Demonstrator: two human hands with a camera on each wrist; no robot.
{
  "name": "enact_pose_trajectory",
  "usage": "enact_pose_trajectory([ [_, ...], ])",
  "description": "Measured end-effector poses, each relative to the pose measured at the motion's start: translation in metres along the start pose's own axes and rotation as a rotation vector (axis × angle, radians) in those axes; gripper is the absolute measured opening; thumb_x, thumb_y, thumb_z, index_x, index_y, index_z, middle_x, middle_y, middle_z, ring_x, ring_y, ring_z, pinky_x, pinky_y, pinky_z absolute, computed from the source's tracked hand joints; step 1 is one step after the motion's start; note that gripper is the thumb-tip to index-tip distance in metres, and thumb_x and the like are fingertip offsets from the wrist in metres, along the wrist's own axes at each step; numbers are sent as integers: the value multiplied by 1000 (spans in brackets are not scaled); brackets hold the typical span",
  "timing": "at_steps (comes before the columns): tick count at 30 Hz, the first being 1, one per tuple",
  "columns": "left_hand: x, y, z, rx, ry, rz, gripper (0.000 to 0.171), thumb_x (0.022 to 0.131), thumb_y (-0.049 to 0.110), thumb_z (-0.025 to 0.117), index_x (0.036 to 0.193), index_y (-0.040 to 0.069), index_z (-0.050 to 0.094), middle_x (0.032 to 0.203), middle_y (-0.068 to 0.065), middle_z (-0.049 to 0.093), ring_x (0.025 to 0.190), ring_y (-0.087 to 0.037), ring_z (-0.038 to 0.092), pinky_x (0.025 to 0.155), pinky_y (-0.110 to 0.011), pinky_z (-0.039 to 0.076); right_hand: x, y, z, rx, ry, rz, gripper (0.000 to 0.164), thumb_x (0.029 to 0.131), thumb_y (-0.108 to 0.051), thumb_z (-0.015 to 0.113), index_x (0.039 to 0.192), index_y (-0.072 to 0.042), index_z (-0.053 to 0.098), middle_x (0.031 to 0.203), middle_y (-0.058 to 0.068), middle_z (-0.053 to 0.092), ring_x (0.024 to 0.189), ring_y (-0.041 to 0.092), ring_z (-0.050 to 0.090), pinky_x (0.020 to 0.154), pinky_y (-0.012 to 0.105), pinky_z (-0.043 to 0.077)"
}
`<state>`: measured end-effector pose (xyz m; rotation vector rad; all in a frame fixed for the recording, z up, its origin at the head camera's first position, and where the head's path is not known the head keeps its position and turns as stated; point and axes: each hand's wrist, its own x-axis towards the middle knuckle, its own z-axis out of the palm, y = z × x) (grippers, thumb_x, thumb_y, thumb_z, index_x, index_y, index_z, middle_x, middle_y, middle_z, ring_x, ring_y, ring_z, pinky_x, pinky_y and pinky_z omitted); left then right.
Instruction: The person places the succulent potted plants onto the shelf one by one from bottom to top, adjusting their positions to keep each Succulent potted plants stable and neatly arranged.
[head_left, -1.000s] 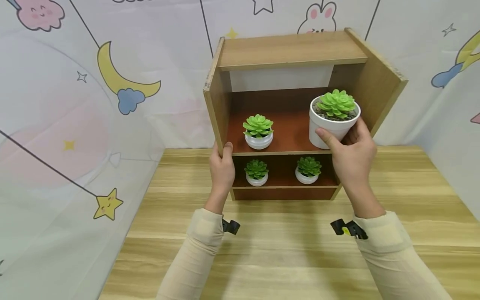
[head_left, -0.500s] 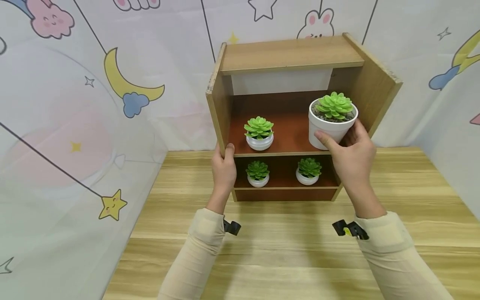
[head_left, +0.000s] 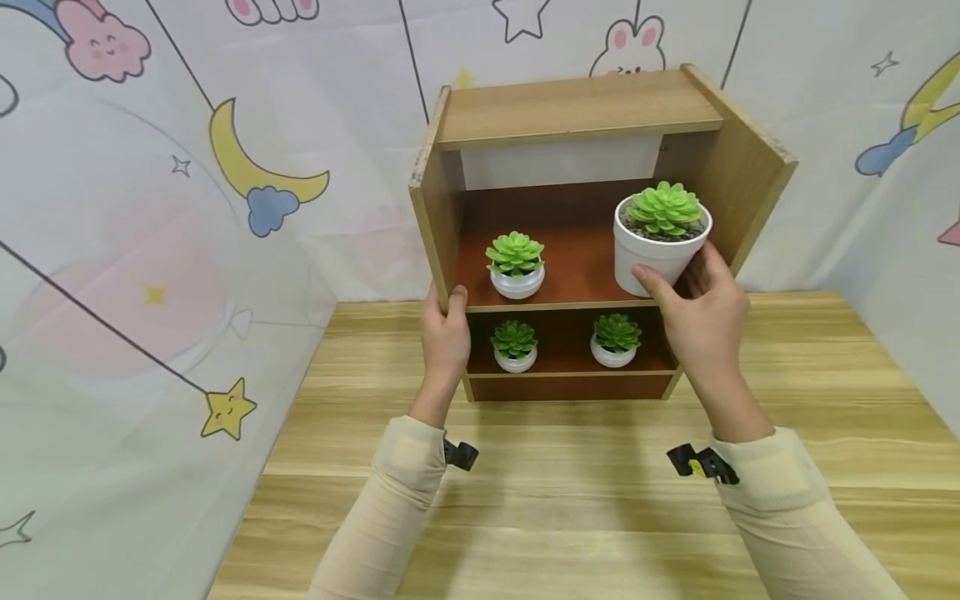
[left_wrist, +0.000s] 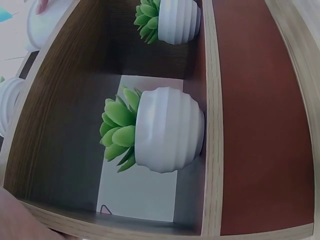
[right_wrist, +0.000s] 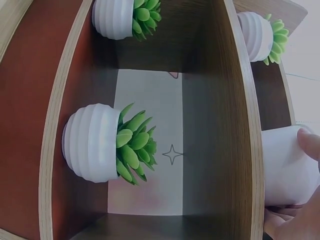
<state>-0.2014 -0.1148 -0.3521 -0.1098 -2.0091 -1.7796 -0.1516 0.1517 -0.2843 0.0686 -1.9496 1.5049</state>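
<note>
My right hand [head_left: 708, 321] grips a large potted succulent [head_left: 652, 258] at the right of the upper shelf, thumb on the front of its smooth white pot and fingers round the right side. Whether its base touches the board cannot be told. My left hand [head_left: 446, 333] holds the left side panel of the wooden shelf unit [head_left: 577, 104], thumb in front; its other fingers are hidden. A small potted succulent [head_left: 516, 279] stands upright at the upper shelf's left. Below stand a left small succulent [left_wrist: 167, 130] and a right small succulent [right_wrist: 95, 142] in ribbed white pots.
The unit stands on a wood-grain table [head_left: 570, 517], near its back edge. A white cloth [head_left: 360, 167] printed with cartoon moons, stars and a rabbit hangs behind and at both sides. The unit's right side panel [head_left: 750, 183] rises close beside the large pot.
The head view has shifted slightly. Both hands keep their grips, and the large pot stays at the upper shelf's right with little visible movement.
</note>
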Motion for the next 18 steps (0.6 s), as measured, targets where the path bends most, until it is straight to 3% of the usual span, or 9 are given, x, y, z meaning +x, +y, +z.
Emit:
enact_pose_trajectory([
  [6, 0, 2, -1, 34, -4, -6, 35, 100, 25, 49, 129, 7, 60, 123, -10, 61, 111, -20, 53, 94, -42, 41, 3, 18, -1, -3, 13, -4, 66, 79, -9, 83, 139, -6, 55, 136, 8, 56, 123, 17, 52, 100, 31, 41],
  [12, 1, 6, 0, 48, -34, -15, 37, 101, 25, 49, 132, 7, 57, 125, -11, 60, 116, -20, 53, 96, -42, 41, 1, 16, -3, -4, 33, -17, 63, 80, -11, 83, 137, -5, 57, 135, 9, 57, 123, 17, 53, 100, 31, 41],
  [18, 5, 9, -4, 122, -31, -34, 36, 98, 28, 52, 127, 7, 58, 118, -12, 62, 108, -21, 55, 92, -42, 43, 3, 15, -1, 4, 25, -19, 57, 82, -11, 81, 134, -3, 59, 134, 11, 57, 123, 19, 53, 99, 32, 43],
])
